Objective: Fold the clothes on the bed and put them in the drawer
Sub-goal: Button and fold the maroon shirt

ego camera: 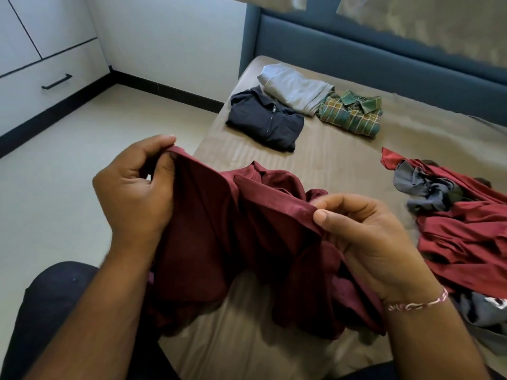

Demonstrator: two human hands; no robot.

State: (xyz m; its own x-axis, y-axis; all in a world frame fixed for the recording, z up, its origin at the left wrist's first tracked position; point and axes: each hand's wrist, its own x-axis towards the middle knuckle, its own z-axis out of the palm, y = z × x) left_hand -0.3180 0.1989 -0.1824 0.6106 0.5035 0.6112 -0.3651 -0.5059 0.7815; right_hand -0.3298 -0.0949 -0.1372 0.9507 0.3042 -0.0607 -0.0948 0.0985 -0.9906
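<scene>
Nearest the camera, the maroon shirt hangs between both hands over the front edge of the bed, its lower part slumped onto the sheet. The left hand pinches one upper edge, thumb and fingers curled tight on the cloth. The right hand, with a thread bracelet at the wrist, pinches the opposite edge between thumb and forefinger, the other fingers curled behind the fabric.

The step in hand looks like finding the shoulders and spreading the shirt for folding. To do it well, I judge the hands should slide outward along the seam until the cloth runs taut between them, then give 1 short shake so the twisted middle falls straight. The collar appears bunched between the hands; it should end up centred. Lay the shirt flat on the bare sheet in front, not on the unfolded heap.

That heap, red and grey pieces tangled, lies just to the right. Farther up the bed sit 3 folded garments: a dark shirt, a grey one and a green plaid shirt, close together. Across the floor on the left, the drawer with its black handle is closed.
</scene>
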